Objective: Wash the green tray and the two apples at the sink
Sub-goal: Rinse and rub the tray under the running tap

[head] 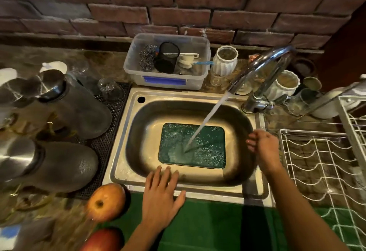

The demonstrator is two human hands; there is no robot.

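One green tray (192,145) in one sink (255,189). Two apples (106,201) (103,239) on the counter (285,119). One tap (263,68). One clear tub (168,81). Two white ribbed vases (225,60) (285,84). Two dark jugs (65,104) (51,165). Two hands (161,195) (262,145).

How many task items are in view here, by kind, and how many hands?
Green tray: 1, flat in the sink under running water
Apples: 2, on the counter left of the sink
Hands: 2, left hand, right hand, both empty
Total: 5
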